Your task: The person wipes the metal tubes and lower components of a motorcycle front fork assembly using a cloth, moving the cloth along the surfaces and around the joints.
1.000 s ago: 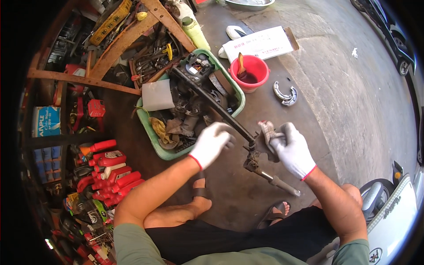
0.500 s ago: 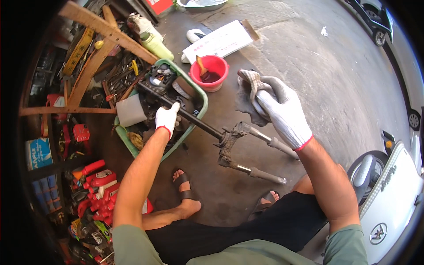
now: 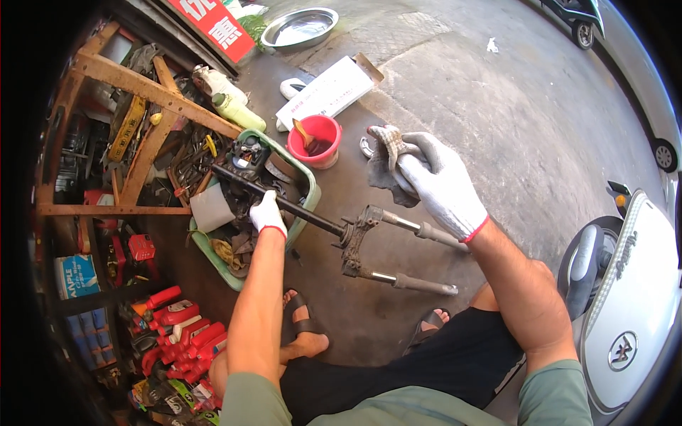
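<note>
In a white glove with red trim, my left hand (image 3: 268,214) is closed round the black steerer tube of a motorcycle front fork (image 3: 353,245). The tube's upper end lies over a green plastic tub (image 3: 310,186); the grimy crown and two legs extend toward the lower right. My gloved right hand (image 3: 437,177) pinches a dirty, dark-stained rag (image 3: 389,142), held up above and to the right of the crown, apart from the fork. Part of the rag hangs below the fingers. Inside the tub are assorted parts and cloths.
Beyond the tub stands a red bucket (image 3: 332,153) with a brush in dark liquid. Farther off are a white box (image 3: 330,92) and a metal basin (image 3: 302,30). A tool-filled rack (image 3: 153,89) and red bottles (image 3: 188,334) line the left; a white scooter (image 3: 625,305) is at right.
The view has shifted, so the surroundings sit lower and farther left. My left hand keeps its hold on the tube, and the rag stays in my right hand.
</note>
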`<action>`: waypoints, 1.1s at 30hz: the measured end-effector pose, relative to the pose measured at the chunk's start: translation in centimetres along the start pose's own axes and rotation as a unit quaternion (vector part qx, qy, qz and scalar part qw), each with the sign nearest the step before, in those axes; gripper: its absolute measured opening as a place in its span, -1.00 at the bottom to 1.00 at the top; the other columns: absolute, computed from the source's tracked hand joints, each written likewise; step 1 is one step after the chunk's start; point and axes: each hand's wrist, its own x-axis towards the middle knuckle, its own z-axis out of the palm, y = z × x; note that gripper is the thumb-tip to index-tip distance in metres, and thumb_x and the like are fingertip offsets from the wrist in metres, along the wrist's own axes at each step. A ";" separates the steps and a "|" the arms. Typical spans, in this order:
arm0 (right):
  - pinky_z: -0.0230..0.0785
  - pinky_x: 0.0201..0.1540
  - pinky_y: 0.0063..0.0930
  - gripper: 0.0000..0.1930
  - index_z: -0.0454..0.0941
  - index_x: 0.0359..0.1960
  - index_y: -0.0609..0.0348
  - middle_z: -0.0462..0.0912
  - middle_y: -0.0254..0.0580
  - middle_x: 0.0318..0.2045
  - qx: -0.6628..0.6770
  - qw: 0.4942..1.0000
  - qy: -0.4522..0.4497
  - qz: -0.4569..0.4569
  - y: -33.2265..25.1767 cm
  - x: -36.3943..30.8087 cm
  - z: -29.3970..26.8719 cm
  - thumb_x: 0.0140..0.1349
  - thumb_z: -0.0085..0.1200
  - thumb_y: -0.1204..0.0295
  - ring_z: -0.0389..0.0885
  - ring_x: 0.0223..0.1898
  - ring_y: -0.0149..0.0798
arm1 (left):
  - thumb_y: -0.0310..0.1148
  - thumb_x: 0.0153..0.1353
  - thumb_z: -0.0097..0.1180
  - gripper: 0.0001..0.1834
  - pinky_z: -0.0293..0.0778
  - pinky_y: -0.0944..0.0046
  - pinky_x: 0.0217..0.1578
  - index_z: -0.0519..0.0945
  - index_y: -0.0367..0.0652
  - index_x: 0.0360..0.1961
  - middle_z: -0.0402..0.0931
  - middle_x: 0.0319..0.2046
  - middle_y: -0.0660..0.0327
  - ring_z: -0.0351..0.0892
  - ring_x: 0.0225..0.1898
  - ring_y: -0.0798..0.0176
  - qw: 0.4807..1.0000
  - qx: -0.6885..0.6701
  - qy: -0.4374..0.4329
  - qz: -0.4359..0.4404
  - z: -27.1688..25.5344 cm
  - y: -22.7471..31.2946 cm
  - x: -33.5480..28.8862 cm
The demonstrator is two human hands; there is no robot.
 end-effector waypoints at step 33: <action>0.35 -0.34 -0.63 -0.70 0.51 0.19 0.32 0.59 -0.34 -0.29 0.032 0.993 0.053 0.102 -2.8 -5.4 -4.1 0.49 -0.02 0.53 0.47 -0.39 -0.57 | -0.39 0.47 0.00 -0.88 0.66 -0.03 -0.20 0.52 -0.21 -0.15 0.59 -0.35 0.12 0.66 -0.31 0.04 0.824 -0.267 -0.471 -0.166 19.3 -5.7 -4.3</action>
